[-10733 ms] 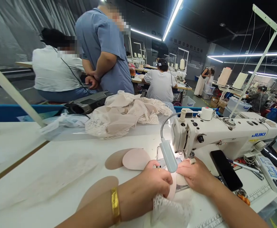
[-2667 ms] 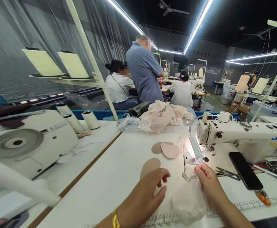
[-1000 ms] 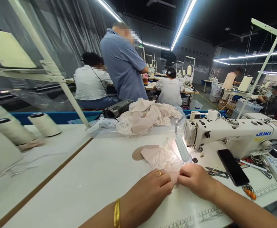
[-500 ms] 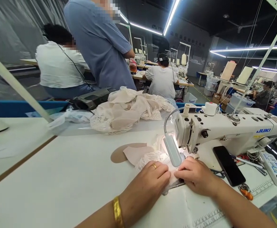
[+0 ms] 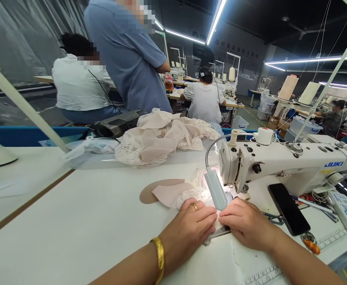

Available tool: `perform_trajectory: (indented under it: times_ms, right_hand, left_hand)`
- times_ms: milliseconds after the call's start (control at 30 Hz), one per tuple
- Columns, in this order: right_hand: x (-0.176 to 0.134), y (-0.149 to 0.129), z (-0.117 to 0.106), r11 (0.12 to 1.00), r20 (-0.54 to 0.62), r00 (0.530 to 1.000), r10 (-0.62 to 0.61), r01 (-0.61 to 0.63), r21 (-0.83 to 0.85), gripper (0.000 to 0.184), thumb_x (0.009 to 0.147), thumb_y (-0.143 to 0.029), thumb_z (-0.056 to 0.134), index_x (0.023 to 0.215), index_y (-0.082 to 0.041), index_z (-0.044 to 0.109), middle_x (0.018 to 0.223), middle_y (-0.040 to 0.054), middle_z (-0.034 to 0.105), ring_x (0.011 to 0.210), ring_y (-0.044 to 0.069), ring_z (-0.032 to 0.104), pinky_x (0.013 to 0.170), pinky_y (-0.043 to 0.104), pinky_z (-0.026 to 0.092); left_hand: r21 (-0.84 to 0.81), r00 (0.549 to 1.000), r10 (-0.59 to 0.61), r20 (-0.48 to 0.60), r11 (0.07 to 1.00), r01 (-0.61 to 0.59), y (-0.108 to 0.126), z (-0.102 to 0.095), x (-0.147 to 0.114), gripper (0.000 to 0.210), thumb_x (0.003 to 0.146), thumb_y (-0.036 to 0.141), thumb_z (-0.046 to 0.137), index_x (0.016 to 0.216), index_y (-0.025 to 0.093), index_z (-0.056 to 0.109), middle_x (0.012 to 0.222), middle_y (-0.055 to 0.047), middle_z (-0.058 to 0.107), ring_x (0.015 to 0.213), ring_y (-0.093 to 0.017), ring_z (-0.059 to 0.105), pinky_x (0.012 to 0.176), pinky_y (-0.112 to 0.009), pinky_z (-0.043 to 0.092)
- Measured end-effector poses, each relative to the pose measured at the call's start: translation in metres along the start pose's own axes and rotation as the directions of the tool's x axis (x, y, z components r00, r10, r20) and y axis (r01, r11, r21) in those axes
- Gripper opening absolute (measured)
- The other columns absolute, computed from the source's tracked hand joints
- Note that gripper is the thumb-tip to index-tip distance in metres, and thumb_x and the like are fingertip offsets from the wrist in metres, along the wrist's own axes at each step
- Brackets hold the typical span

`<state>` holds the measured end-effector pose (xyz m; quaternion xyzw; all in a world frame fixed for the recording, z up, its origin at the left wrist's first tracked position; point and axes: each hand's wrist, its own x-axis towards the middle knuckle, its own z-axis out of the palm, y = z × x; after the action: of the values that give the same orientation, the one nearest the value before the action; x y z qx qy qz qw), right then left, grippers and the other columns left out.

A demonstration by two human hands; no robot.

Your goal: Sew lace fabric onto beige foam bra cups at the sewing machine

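A printed ruler scale (image 5: 270, 274) is running along the near edge of the worktop (image 5: 81, 221). Just beyond, the left hand (image 5: 191, 223) and right hand (image 5: 247, 225) are resting palm-down on lace-trimmed beige fabric (image 5: 193, 194), which is lying before the JUKI sewing machine (image 5: 283, 160), partly behind the lamp (image 5: 216, 188). Risk, judged: fabric could be puckering or skewing if the hands are pulling unevenly; fingertips could be straying too near the needle, since the lamp is hiding that spot from this view. The loose left end could be folding under. Pose: forearms are angling in from lower left and lower right, wrists low, fingers curling forward, fingertips nearly meeting. Can't tell whether either hand is pinching or only pressing; thumbs mostly hidden. A brown oval piece (image 5: 149, 192) is lying left, partly covered by the fabric. Right, a black smartphone (image 5: 288, 209) is lying beside partly hidden scissors (image 5: 273, 218). Farther back, a garment heap (image 5: 161, 136) is sitting on clear plastic (image 5: 102, 163); beyond, a blue-shirted person (image 5: 132, 55) is standing.
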<state>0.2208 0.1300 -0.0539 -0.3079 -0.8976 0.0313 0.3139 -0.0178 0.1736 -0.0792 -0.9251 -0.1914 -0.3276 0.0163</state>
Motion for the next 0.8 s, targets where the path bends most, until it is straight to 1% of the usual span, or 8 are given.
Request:
perform_trajectory:
  times_ms: [100,200,333,400,500,600,800]
  right_hand:
    - [0.0,0.001,0.003,0.999,0.014,0.999,0.049,-0.048,-0.025,0.036,0.089,0.003,0.048,0.104,-0.023,0.068,0.095,0.0027,0.075,0.088,0.021,0.059,0.077,0.031,0.049]
    - [-0.001,0.004,0.005,0.991,0.044,0.992,0.119,-0.116,-0.072,0.035,0.087,0.003,0.049,0.101,-0.023,0.068,0.089,0.0031,0.071,0.086,0.021,0.058,0.071,0.03,0.045]
    - [-0.001,0.007,0.007,0.981,0.046,0.983,0.179,-0.175,-0.085,0.033,0.088,0.002,0.051,0.101,-0.023,0.068,0.102,0.0054,0.072,0.092,0.022,0.059,0.073,0.031,0.045]
    - [0.0,0.007,0.007,0.978,0.041,0.98,0.196,-0.192,-0.084,0.031,0.088,0.001,0.051,0.099,-0.023,0.068,0.106,0.0058,0.072,0.091,0.022,0.059,0.075,0.031,0.046]
    - [-0.001,0.007,0.008,0.971,0.036,0.975,0.217,-0.212,-0.11,0.03,0.088,0.0,0.051,0.099,-0.022,0.067,0.107,0.0054,0.071,0.083,0.021,0.056,0.077,0.032,0.045]
    - [-0.002,0.007,0.008,0.968,0.036,0.974,0.225,-0.219,-0.123,0.029,0.088,0.0,0.051,0.099,-0.023,0.067,0.106,0.005,0.07,0.082,0.021,0.054,0.078,0.032,0.044]
    - [-0.003,0.008,0.01,0.97,0.021,0.979,0.205,-0.2,-0.14,0.03,0.087,0.001,0.051,0.099,-0.022,0.065,0.103,0.0049,0.069,0.077,0.02,0.05,0.071,0.031,0.039]
  left_hand:
    - [-0.032,0.999,0.013,0.042,0.999,-0.011,-0.013,0.002,0.002,0.023,0.106,0.018,0.047,0.104,0.025,0.069,0.089,-0.001,0.074,0.084,-0.022,0.064,0.095,-0.041,0.04]
    - [-0.07,0.994,0.064,0.092,0.996,-0.057,-0.029,0.0,0.01,0.021,0.106,0.021,0.05,0.104,0.025,0.071,0.091,-0.002,0.076,0.087,-0.023,0.066,0.095,-0.041,0.041]
    - [-0.112,0.985,0.111,0.133,0.989,-0.097,-0.046,-0.003,0.024,0.022,0.107,0.024,0.049,0.103,0.025,0.071,0.096,-0.003,0.077,0.091,-0.024,0.066,0.094,-0.041,0.042]
    - [-0.129,0.981,0.121,0.151,0.986,-0.102,-0.051,-0.003,0.028,0.024,0.108,0.025,0.048,0.1,0.026,0.071,0.097,-0.003,0.078,0.091,-0.024,0.066,0.094,-0.041,0.043]
    - [-0.141,0.978,0.135,0.157,0.984,-0.113,-0.055,-0.003,0.031,0.028,0.108,0.026,0.046,0.098,0.026,0.072,0.094,-0.003,0.077,0.089,-0.024,0.066,0.093,-0.04,0.044]
    - [-0.145,0.978,0.139,0.153,0.982,-0.117,-0.055,-0.002,0.031,0.029,0.108,0.028,0.045,0.1,0.026,0.072,0.093,-0.003,0.077,0.087,-0.023,0.066,0.092,-0.039,0.046]
    - [-0.151,0.985,0.107,0.138,0.985,-0.086,-0.053,-0.003,0.03,0.028,0.108,0.027,0.047,0.103,0.027,0.074,0.092,-0.004,0.078,0.091,-0.023,0.068,0.097,-0.038,0.046]
